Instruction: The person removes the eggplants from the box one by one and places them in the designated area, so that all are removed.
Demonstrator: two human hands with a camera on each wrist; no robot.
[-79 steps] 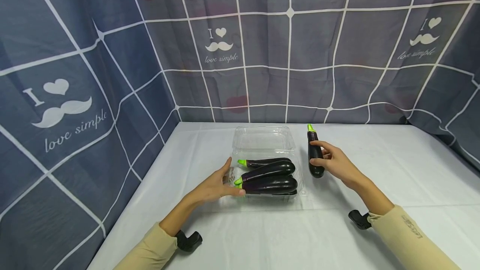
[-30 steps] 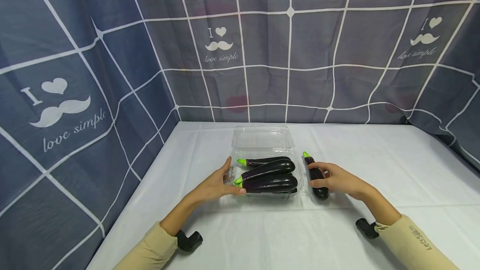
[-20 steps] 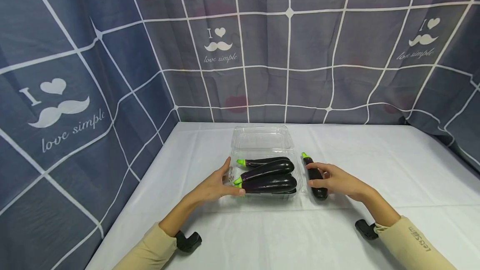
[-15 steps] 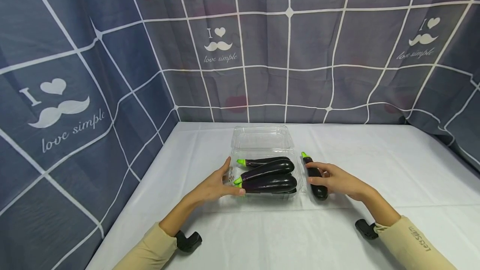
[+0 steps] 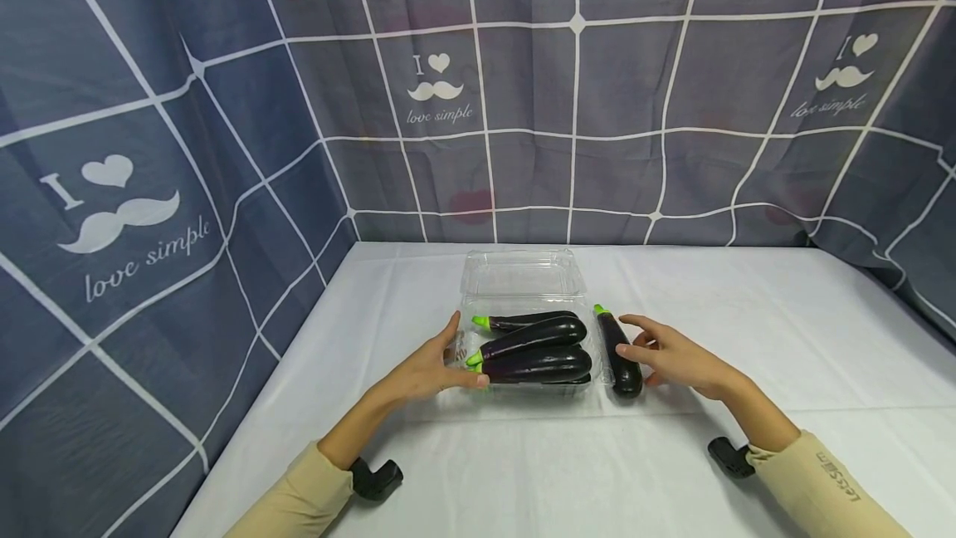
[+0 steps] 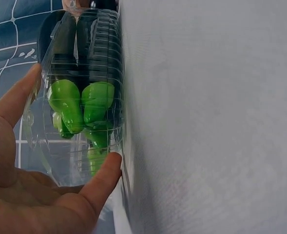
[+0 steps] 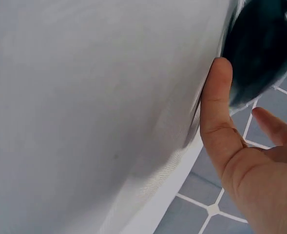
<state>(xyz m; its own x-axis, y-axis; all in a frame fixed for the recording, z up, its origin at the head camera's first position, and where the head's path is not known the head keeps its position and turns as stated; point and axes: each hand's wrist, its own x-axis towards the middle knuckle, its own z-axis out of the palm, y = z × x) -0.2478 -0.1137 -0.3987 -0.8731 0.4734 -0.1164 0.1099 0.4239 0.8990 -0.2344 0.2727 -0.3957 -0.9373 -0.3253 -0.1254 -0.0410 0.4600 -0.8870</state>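
Several dark eggplants (image 5: 539,365) with green stems lie in a clear plastic clamshell container (image 5: 526,303), its lid (image 5: 524,274) folded back. My left hand (image 5: 427,372) spans the container's left end, thumb at the near corner and another finger at the far side. In the left wrist view, the green stems (image 6: 98,97) show through the ribbed plastic wall. One more eggplant (image 5: 618,355) lies along the container's right edge, stem away from me. Beside it my right hand (image 5: 675,359) has its fingers spread, one fingertip by the eggplant's side without gripping it.
A white cloth (image 5: 538,471) covers the table. Grey-blue grid curtains (image 5: 620,106) hang behind and on both sides. Black wrist mounts (image 5: 377,480) sit under both cuffs.
The right hand drew the single eggplant toward me, then let it go. The eggplant now lies slightly farther left, nearer the container. The left hand has stayed put.
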